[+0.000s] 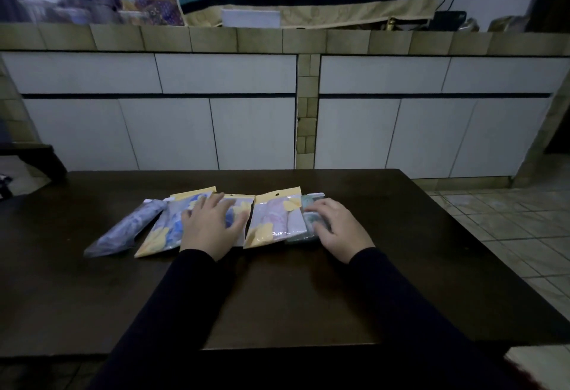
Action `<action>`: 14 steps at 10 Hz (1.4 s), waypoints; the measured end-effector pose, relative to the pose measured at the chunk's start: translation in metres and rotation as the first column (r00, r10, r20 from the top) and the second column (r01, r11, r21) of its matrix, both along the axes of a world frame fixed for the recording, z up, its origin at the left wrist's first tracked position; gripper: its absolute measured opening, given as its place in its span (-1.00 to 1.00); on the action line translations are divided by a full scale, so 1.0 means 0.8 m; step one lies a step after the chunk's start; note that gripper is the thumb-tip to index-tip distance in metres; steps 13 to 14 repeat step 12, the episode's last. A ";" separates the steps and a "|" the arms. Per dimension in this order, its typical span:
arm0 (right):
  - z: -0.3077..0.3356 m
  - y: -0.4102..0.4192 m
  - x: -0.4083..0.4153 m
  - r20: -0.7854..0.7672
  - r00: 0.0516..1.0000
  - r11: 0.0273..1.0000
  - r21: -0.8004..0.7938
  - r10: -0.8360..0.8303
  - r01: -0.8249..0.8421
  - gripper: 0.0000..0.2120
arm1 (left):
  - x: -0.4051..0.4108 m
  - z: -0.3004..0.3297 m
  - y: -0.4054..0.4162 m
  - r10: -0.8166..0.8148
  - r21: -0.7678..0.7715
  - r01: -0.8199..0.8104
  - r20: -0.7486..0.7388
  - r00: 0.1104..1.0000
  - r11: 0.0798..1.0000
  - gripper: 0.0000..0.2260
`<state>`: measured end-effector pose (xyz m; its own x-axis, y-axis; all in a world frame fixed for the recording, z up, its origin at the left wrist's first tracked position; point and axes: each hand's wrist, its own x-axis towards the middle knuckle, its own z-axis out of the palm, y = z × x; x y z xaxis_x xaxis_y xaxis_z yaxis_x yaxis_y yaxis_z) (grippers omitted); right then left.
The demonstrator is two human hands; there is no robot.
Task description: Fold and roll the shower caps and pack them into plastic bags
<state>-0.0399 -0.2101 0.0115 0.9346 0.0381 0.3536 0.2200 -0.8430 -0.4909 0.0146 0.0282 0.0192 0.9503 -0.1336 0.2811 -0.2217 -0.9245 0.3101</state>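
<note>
Pressing flat, the left hand (pixel 212 226) steadies a packed bag (pixel 172 229); the right hand (pixel 339 229) grips the greenish pack (pixel 310 224), aligning the row.

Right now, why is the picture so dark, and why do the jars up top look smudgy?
In the head view the room is dimly lit, so the dark table and sleeves nearly merge; the jars at the top left are smeared by blur; the wide lens bends the counter edge; the bags' plastic shows faint glare.
</note>
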 end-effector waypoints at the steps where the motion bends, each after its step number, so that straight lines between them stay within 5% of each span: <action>1: 0.000 0.012 0.007 -0.030 0.999 0.998 -0.053 -0.039 0.038 -0.64 | 0.002 -0.010 0.013 0.102 0.127 -0.090 -0.098 0.990 0.988 -0.59; 4: -0.002 0.028 0.014 -0.035 0.995 0.991 -0.107 -0.091 0.087 -0.56 | -0.002 -0.001 0.038 0.068 -0.078 -0.070 -0.024 0.997 0.995 -0.66; 6: -0.011 0.044 0.018 -0.005 0.987 0.974 -0.164 -0.158 0.155 -0.57 | -0.001 -0.009 0.070 0.101 -0.063 -0.108 -0.116 0.988 0.992 -0.67; 8: -0.008 0.052 0.020 -0.016 0.985 0.969 -0.183 -0.172 0.166 -0.58 | 0.007 -0.012 0.090 0.240 -0.183 -0.223 0.076 0.968 0.958 -0.67; 9: -0.006 0.057 0.021 -0.039 0.981 0.966 -0.187 -0.188 0.177 -0.57 | 0.008 -0.012 0.104 0.445 -0.059 -0.447 -0.046 0.894 0.893 -0.63; 10: -0.006 0.061 0.023 -0.033 0.978 0.959 -0.207 -0.205 0.194 -0.56 | 0.007 -0.012 0.101 0.474 0.005 -0.478 -0.138 0.869 0.878 -0.63; 14: -0.007 0.068 0.025 -0.039 0.973 0.956 -0.195 -0.229 0.217 -0.59 | 0.005 -0.013 0.098 0.459 0.005 -0.460 -0.073 0.885 0.888 -0.64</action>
